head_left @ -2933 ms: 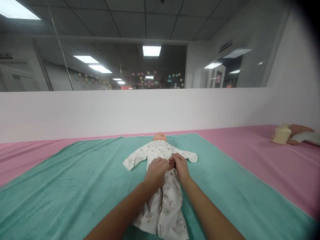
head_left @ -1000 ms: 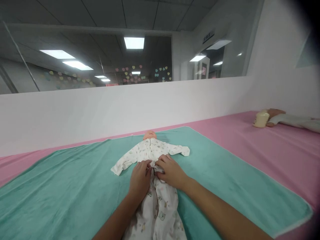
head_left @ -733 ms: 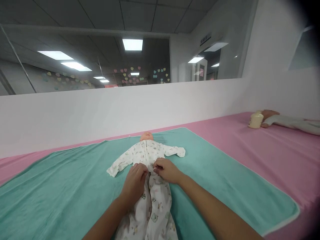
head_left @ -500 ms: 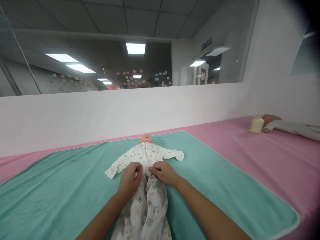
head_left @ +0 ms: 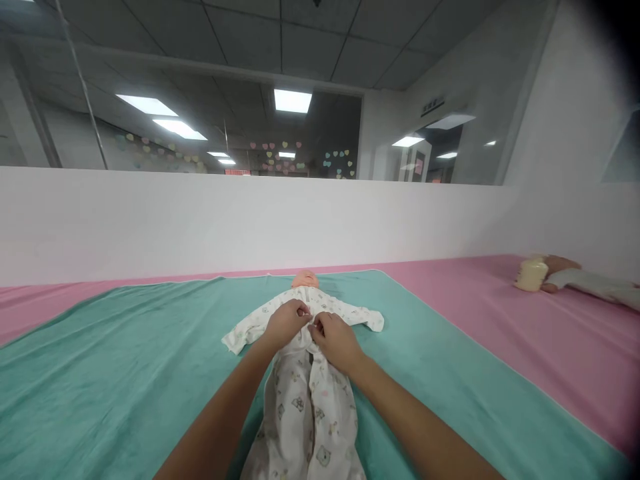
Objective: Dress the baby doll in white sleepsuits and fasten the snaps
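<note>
A baby doll [head_left: 305, 279] lies on its back on a teal blanket [head_left: 125, 360], head toward the far wall. It wears a white printed onesie [head_left: 310, 407]. My left hand [head_left: 286, 323] and my right hand [head_left: 334, 339] meet at the doll's chest. Both pinch the front edges of the onesie together along its opening. The fingertips are curled and pressed on the cloth. Whatever fastener lies between them is too small to make out. The doll's sleeves spread out to both sides.
The blanket lies on a pink padded surface [head_left: 525, 333] along a low white wall [head_left: 200, 220]. At the far right stands a cream bottle [head_left: 531, 274] beside a second doll [head_left: 585, 280] in pale clothes. Glass panels rise above the wall.
Both hands have moved up the onesie from the belly toward the chest, still pinching the front edges. The view has swung a little right.
</note>
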`<state>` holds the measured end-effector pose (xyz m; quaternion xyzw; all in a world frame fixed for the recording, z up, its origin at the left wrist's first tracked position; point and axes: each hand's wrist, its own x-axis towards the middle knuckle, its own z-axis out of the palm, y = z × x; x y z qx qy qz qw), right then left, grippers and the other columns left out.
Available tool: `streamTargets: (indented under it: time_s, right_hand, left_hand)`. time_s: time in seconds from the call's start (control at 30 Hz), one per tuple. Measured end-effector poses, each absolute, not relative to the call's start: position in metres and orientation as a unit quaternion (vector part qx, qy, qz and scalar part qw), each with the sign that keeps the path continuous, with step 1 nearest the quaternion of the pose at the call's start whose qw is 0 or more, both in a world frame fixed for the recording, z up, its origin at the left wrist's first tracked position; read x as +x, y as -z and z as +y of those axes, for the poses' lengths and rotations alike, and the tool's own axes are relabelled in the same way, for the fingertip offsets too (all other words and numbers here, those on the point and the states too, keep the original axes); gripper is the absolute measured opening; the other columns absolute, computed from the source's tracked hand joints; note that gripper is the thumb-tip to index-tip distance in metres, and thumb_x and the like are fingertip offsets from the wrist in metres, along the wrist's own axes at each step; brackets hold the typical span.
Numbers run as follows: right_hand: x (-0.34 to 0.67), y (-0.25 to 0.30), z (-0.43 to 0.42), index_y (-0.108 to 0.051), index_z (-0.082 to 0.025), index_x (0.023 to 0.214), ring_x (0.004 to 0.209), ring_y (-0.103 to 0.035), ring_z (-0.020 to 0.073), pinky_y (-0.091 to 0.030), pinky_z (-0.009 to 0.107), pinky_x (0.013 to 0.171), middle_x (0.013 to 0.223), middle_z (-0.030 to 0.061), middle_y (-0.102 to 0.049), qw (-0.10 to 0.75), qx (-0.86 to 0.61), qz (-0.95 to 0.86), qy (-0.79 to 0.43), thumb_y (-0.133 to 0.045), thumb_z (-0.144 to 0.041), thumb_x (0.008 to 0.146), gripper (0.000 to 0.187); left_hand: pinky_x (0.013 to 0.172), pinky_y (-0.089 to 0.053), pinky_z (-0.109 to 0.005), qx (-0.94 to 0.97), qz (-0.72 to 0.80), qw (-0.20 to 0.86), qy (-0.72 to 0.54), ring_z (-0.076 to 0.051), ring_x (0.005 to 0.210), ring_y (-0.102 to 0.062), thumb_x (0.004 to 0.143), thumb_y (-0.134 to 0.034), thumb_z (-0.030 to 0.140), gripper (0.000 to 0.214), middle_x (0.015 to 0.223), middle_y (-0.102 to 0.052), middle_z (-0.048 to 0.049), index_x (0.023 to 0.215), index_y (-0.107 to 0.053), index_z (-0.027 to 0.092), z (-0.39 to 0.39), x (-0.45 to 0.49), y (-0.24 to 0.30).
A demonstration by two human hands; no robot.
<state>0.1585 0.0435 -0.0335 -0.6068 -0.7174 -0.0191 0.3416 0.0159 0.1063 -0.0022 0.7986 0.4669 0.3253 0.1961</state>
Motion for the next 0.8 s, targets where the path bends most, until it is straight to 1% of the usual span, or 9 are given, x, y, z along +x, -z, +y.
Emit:
streamTargets:
  time_s: [0.13,0.2,0.27,0.33,0.43,0.5,0.6,0.7,0.8]
  right_hand:
    - [0.145,0.017,0.073,-0.055,-0.019,0.070,0.064,-0.055,0.0193,-0.032,0.028,0.055,0.070,0.0065,-0.062,0.227,-0.680,-0.697,0.018,-0.049,-0.047,0.080,0.030]
    - [0.143,0.012,0.082,-0.052,-0.019,0.061,0.060,-0.054,0.0189,-0.030,0.027,0.054,0.063,0.0064,-0.061,0.222,-0.680,-0.699,-0.007,-0.052,-0.047,0.077,0.032]
    - [0.146,0.010,0.086,-0.049,-0.019,0.053,0.055,-0.052,0.0164,-0.028,0.027,0.053,0.055,0.0043,-0.058,0.258,-0.660,-0.703,-0.058,-0.053,-0.041,0.075,0.031]
    - [0.153,0.011,0.085,-0.047,-0.019,0.051,0.050,-0.048,0.0134,-0.027,0.025,0.051,0.052,0.0020,-0.056,0.294,-0.638,-0.704,-0.109,-0.053,-0.034,0.074,0.029]
    - [0.164,0.014,0.077,-0.047,-0.019,0.053,0.049,-0.047,0.0110,-0.028,0.023,0.050,0.053,-0.0005,-0.057,0.323,-0.624,-0.698,-0.138,-0.047,-0.029,0.076,0.026]
    - [0.168,0.017,0.073,-0.047,-0.019,0.055,0.053,-0.049,0.0111,-0.031,0.023,0.052,0.056,-0.0011,-0.058,0.351,-0.618,-0.689,-0.141,-0.042,-0.032,0.080,0.028]
    - [0.166,0.024,0.071,-0.047,-0.020,0.060,0.057,-0.049,0.0121,-0.033,0.022,0.054,0.056,-0.0022,-0.054,0.393,-0.620,-0.666,-0.133,-0.035,-0.039,0.083,0.033]
    - [0.159,0.031,0.072,-0.049,-0.020,0.064,0.058,-0.047,0.0131,-0.033,0.023,0.055,0.056,-0.0032,-0.050,0.457,-0.624,-0.624,-0.109,-0.040,-0.041,0.081,0.028]
    - [0.150,0.037,0.073,-0.053,-0.021,0.068,0.059,-0.048,0.0136,-0.035,0.023,0.056,0.059,-0.0027,-0.054,0.535,-0.611,-0.572,-0.117,-0.047,-0.043,0.077,0.025]
  left_hand:
    - [0.062,-0.039,-0.026,0.790,0.472,0.229,-0.316,-0.018,0.073,-0.057,0.071,-0.050,0.024,0.016,0.074,-0.065,-0.0034,0.070,-0.064,0.017,0.115,0.004,-0.003]
    - [0.059,-0.039,-0.025,0.794,0.465,0.246,-0.305,-0.018,0.070,-0.057,0.072,-0.051,0.028,0.019,0.071,-0.065,-0.0024,0.068,-0.065,0.016,0.118,-0.001,-0.005]
    - [0.057,-0.038,-0.024,0.798,0.454,0.262,-0.297,-0.017,0.069,-0.057,0.072,-0.052,0.033,0.021,0.070,-0.066,-0.0013,0.068,-0.066,0.017,0.119,-0.003,-0.005]
    - [0.056,-0.038,-0.024,0.800,0.456,0.256,-0.295,-0.017,0.068,-0.058,0.071,-0.055,0.035,0.020,0.070,-0.066,-0.0008,0.069,-0.066,0.018,0.119,-0.001,-0.003]
    - [0.057,-0.037,-0.025,0.793,0.480,0.222,-0.303,-0.018,0.070,-0.058,0.070,-0.057,0.029,0.013,0.072,-0.066,-0.0016,0.070,-0.066,0.020,0.116,0.007,0.001]
    - [0.060,-0.037,-0.027,0.787,0.490,0.204,-0.315,-0.019,0.073,-0.057,0.071,-0.056,0.028,0.012,0.078,-0.066,-0.0026,0.073,-0.065,0.021,0.112,0.013,0.003]
    - [0.063,-0.038,-0.027,0.791,0.495,0.161,-0.322,-0.019,0.077,-0.057,0.075,-0.055,0.035,0.017,0.090,-0.065,-0.0036,0.078,-0.064,0.021,0.107,0.019,0.006]
    - [0.063,-0.037,-0.026,0.798,0.493,0.111,-0.327,-0.017,0.079,-0.057,0.078,-0.052,0.034,0.016,0.096,-0.063,-0.0033,0.083,-0.062,0.022,0.104,0.021,0.009]
    - [0.064,-0.037,-0.026,0.802,0.478,0.093,-0.346,-0.016,0.079,-0.057,0.080,-0.049,0.028,0.014,0.094,-0.063,-0.0021,0.082,-0.062,0.023,0.103,0.022,0.011]
